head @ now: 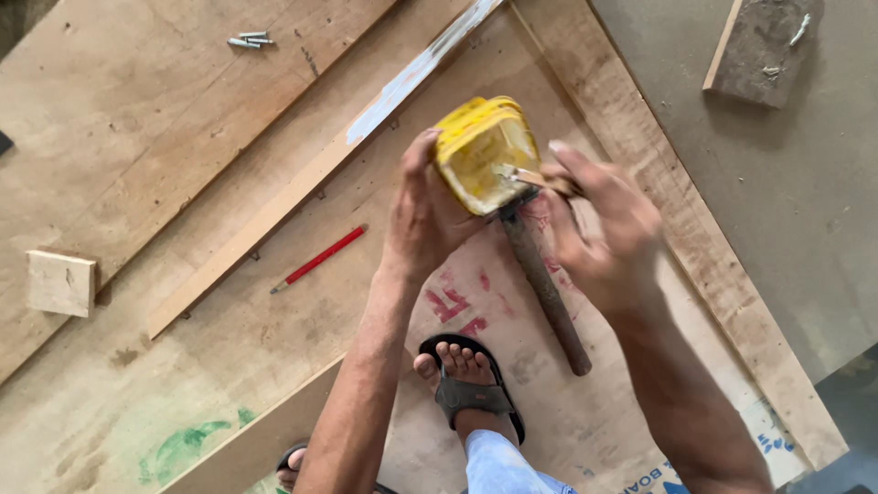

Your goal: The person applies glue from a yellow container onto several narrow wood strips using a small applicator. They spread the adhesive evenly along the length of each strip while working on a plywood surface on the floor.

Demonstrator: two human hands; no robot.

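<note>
Nearest the camera, at six o'clock, a sandalled foot [466,389] with a dark strap stands on a worn plywood sheet [274,366] marked with red and green stains. Just above it, the left hand [425,215] wraps tight around the side of a small yellow container [480,151], squarish with rounded corners, its inside smeared with pale yellow paste. At three o'clock from the container, the right hand [604,229] pinches a thin wooden stick [535,178] whose tip dips into the open mouth. Below the container, between the two hands, a hammer [544,288] with a rough, dark wooden handle lies on the plywood, slanting toward five o'clock. At nine o'clock from the hands, a red pencil [318,259] rests on the sheet beside a long pale wood strip [302,187]. Farther out, a small square wood block [60,283] sits at nine o'clock, and a few grey nails [249,40] lie at eleven o'clock.
</note>
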